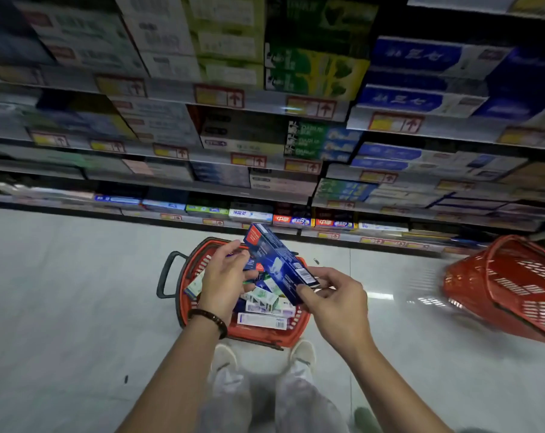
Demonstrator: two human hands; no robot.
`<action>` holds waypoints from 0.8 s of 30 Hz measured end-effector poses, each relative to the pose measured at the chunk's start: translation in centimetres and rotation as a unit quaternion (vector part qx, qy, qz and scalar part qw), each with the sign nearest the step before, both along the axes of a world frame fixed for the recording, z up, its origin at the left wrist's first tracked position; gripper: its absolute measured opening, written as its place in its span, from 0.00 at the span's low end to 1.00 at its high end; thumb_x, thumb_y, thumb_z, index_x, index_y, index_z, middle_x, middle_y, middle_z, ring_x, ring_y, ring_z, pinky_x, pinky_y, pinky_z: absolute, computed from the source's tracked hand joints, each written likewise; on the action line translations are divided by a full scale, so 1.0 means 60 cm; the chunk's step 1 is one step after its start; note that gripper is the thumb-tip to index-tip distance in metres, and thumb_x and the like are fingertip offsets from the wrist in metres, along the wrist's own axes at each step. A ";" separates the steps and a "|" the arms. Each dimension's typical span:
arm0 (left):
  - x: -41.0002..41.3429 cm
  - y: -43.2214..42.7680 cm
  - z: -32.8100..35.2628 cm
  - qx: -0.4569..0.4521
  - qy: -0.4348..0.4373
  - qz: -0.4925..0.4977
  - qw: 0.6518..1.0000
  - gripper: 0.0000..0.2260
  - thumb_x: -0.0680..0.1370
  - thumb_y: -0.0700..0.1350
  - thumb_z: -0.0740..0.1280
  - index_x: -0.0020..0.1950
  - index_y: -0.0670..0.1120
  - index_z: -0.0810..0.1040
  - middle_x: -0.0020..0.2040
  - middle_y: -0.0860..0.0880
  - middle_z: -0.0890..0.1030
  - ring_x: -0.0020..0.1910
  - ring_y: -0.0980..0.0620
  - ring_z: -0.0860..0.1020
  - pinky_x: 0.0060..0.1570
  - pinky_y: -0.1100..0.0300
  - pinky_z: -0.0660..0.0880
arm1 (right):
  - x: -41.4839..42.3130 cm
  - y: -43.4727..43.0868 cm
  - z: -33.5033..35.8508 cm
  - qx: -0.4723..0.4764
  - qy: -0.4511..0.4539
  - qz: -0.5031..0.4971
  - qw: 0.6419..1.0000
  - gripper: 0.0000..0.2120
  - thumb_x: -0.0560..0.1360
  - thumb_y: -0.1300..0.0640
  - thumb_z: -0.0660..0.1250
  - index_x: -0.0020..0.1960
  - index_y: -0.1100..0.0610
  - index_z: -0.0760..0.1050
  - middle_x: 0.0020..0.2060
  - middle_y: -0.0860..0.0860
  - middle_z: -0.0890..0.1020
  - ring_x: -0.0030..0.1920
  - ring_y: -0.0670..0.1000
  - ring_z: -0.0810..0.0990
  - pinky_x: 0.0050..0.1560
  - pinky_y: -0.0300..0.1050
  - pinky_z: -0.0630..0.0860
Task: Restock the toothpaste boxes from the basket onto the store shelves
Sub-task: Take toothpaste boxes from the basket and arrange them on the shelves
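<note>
A red basket with a dark handle stands on the floor in front of my feet, holding several toothpaste boxes in white, green and blue. Above it my right hand grips the near end of a dark blue toothpaste box, which tilts up and away. My left hand, with a dark bead bracelet on the wrist, is beside the box with fingers curled; its fingertips touch the box's left side and partly hide another small blue box.
Store shelves packed with toothpaste boxes and yellow-red price tags fill the upper view. A second red basket lies tilted on the floor at the right. My feet stand just behind the first basket on pale floor.
</note>
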State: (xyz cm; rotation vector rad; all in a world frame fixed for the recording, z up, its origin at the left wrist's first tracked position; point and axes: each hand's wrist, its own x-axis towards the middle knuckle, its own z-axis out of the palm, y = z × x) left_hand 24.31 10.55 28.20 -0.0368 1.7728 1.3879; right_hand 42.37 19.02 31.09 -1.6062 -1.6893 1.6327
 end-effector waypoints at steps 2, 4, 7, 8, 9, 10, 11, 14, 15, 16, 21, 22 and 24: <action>-0.005 0.005 0.035 0.025 0.013 -0.005 1.000 0.14 0.85 0.43 0.66 0.71 0.52 0.75 0.61 0.45 0.83 0.45 0.47 0.86 0.37 0.56 0.82 | -0.005 -0.005 0.040 0.005 0.018 0.010 1.000 0.13 0.73 0.64 0.77 0.55 0.52 0.86 0.37 0.45 0.88 0.34 0.49 0.86 0.40 0.55 0.86; -0.014 0.007 0.070 0.052 0.015 -0.009 0.998 0.15 0.86 0.42 0.64 0.72 0.52 0.73 0.59 0.44 0.85 0.45 0.46 0.87 0.35 0.57 0.82 | -0.009 -0.007 0.080 0.015 0.036 0.022 0.999 0.13 0.73 0.64 0.77 0.52 0.48 0.85 0.39 0.44 0.88 0.36 0.52 0.87 0.41 0.57 0.87; -0.033 0.007 0.118 0.077 0.028 -0.015 0.997 0.15 0.86 0.42 0.64 0.73 0.51 0.72 0.56 0.43 0.86 0.49 0.46 0.88 0.38 0.55 0.84 | -0.017 -0.006 0.131 0.031 0.057 0.037 0.997 0.13 0.74 0.64 0.77 0.51 0.46 0.83 0.40 0.43 0.88 0.37 0.51 0.87 0.40 0.55 0.87; -0.038 0.006 0.132 0.081 0.029 -0.018 0.996 0.14 0.86 0.42 0.64 0.72 0.51 0.74 0.56 0.43 0.87 0.50 0.45 0.88 0.40 0.52 0.85 | -0.020 -0.004 0.144 0.033 0.066 0.039 0.997 0.13 0.74 0.64 0.77 0.51 0.47 0.83 0.40 0.43 0.88 0.36 0.50 0.87 0.40 0.55 0.86; -0.043 0.005 0.145 0.084 0.027 -0.020 0.996 0.13 0.86 0.42 0.64 0.71 0.52 0.75 0.56 0.44 0.87 0.50 0.45 0.88 0.43 0.51 0.85 | -0.022 -0.001 0.158 0.034 0.073 0.040 0.996 0.13 0.74 0.64 0.77 0.51 0.48 0.84 0.39 0.44 0.87 0.35 0.50 0.86 0.40 0.55 0.86; -0.046 0.004 0.158 0.090 0.022 -0.020 0.996 0.12 0.86 0.42 0.63 0.68 0.53 0.77 0.57 0.44 0.86 0.50 0.43 0.87 0.44 0.50 0.86 | -0.024 0.001 0.170 0.034 0.080 0.038 0.995 0.12 0.74 0.64 0.77 0.52 0.49 0.84 0.37 0.45 0.87 0.35 0.51 0.86 0.40 0.57 0.86; -0.049 0.002 0.170 0.096 0.021 -0.019 0.995 0.11 0.86 0.42 0.63 0.66 0.53 0.78 0.58 0.43 0.86 0.51 0.41 0.87 0.46 0.48 0.86 | -0.026 0.004 0.183 0.035 0.085 0.041 0.995 0.12 0.74 0.64 0.77 0.53 0.51 0.84 0.35 0.46 0.86 0.35 0.51 0.86 0.40 0.57 0.86; -0.061 -0.007 0.201 0.105 0.026 -0.023 0.994 0.11 0.86 0.43 0.64 0.67 0.51 0.78 0.58 0.42 0.86 0.55 0.38 0.86 0.58 0.37 0.82 | -0.033 0.012 0.222 0.035 0.110 0.037 0.993 0.10 0.75 0.65 0.77 0.54 0.53 0.85 0.35 0.53 0.86 0.39 0.60 0.87 0.38 0.54 0.84; -0.065 -0.011 0.211 0.109 0.029 -0.022 0.993 0.11 0.86 0.43 0.64 0.67 0.50 0.78 0.58 0.42 0.86 0.56 0.37 0.86 0.59 0.36 0.81 | -0.034 0.016 0.232 0.040 0.114 0.037 0.992 0.10 0.75 0.64 0.77 0.53 0.53 0.85 0.37 0.56 0.86 0.39 0.62 0.87 0.37 0.53 0.83; -0.070 -0.014 0.219 0.114 0.032 -0.019 0.993 0.11 0.86 0.43 0.64 0.68 0.50 0.78 0.57 0.43 0.87 0.56 0.37 0.85 0.60 0.36 0.80 | -0.035 0.021 0.242 0.046 0.115 0.040 0.991 0.09 0.75 0.63 0.76 0.53 0.53 0.85 0.38 0.59 0.86 0.37 0.61 0.86 0.36 0.51 0.81; -0.088 -0.028 0.266 0.142 0.038 -0.020 0.989 0.11 0.86 0.41 0.63 0.68 0.49 0.75 0.58 0.43 0.86 0.55 0.38 0.86 0.54 0.42 0.82 | -0.043 0.038 0.301 0.057 0.136 0.049 0.988 0.07 0.77 0.62 0.76 0.54 0.53 0.85 0.38 0.62 0.84 0.32 0.51 0.82 0.35 0.44 0.81; -0.091 -0.030 0.276 0.146 0.049 -0.020 0.988 0.11 0.86 0.40 0.62 0.67 0.49 0.75 0.58 0.43 0.86 0.54 0.39 0.86 0.53 0.44 0.82 | -0.048 0.038 0.314 0.061 0.140 0.048 0.987 0.08 0.77 0.61 0.76 0.54 0.53 0.85 0.38 0.60 0.85 0.33 0.52 0.83 0.36 0.44 0.83; -0.095 -0.034 0.293 0.148 0.073 -0.020 0.986 0.10 0.87 0.40 0.61 0.67 0.49 0.74 0.59 0.44 0.86 0.55 0.41 0.86 0.52 0.45 0.83 | -0.057 0.037 0.334 0.069 0.149 0.039 0.986 0.08 0.77 0.60 0.76 0.54 0.50 0.86 0.40 0.57 0.87 0.39 0.53 0.87 0.39 0.47 0.85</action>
